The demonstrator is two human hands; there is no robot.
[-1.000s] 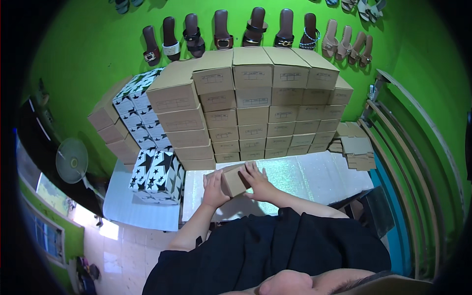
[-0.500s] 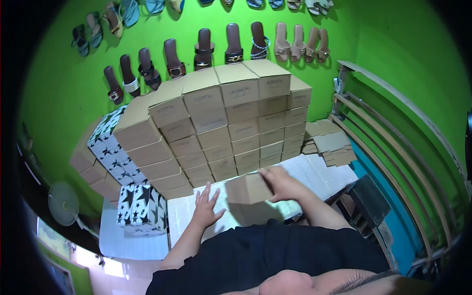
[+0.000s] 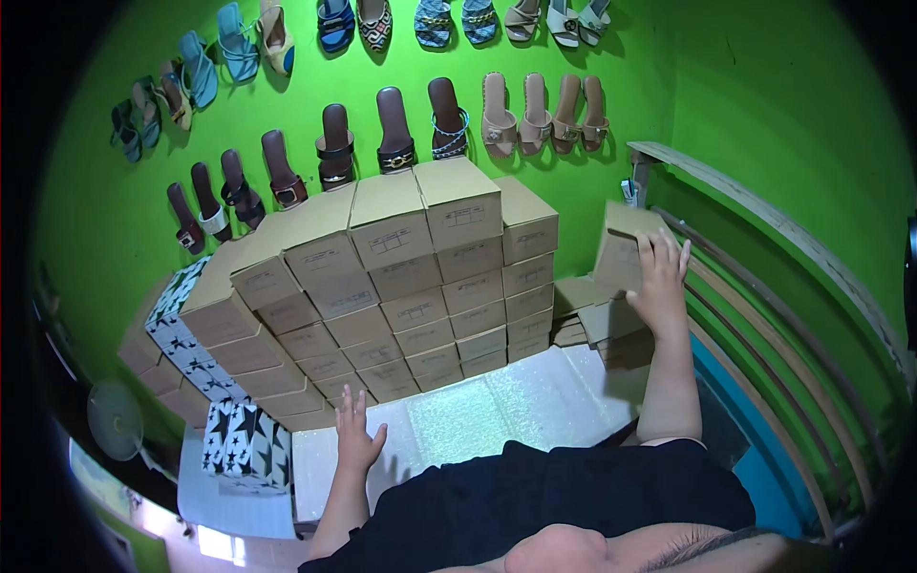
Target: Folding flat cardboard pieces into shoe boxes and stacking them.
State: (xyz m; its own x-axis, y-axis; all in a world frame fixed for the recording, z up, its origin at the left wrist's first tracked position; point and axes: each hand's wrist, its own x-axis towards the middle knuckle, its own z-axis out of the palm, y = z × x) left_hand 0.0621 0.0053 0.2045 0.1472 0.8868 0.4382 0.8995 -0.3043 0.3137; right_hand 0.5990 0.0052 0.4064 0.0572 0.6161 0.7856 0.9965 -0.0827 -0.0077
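Firstly, at the far left, a pale round fan [image 3: 116, 420] stands near a pale blue table [image 3: 224, 511], which bears white boxes with black stars [image 3: 246, 444]. Behind these boxes, a taller stack in a similar star pattern leans against the side of a large block of plain cardboard boxes [image 3: 396, 296], piled several layers high against the green wall.

Near the lower left, the left hand [image 3: 355, 444] is open, fingers spread and pointing upward, above the near part of a white-covered worktable [image 3: 564, 392]. Above the piled boxes, dark-soled sandals [image 3: 393, 115] are mounted in a row, followed to the right by beige and tan sandals [image 3: 498, 110]. Just right of the block, flat cardboard pieces [image 3: 608, 320] lie at the right end of the worktable.

A single cardboard box [image 3: 616, 253] is located above these pieces, slightly tilted; whether its base touches them cannot be determined. The right hand [image 3: 659, 282] is in contact with its right side, fingers extended and thumb low; whether it grips the box cannot be established. Further right, a wooden rack [image 3: 755, 310] with long rails runs along the wall.
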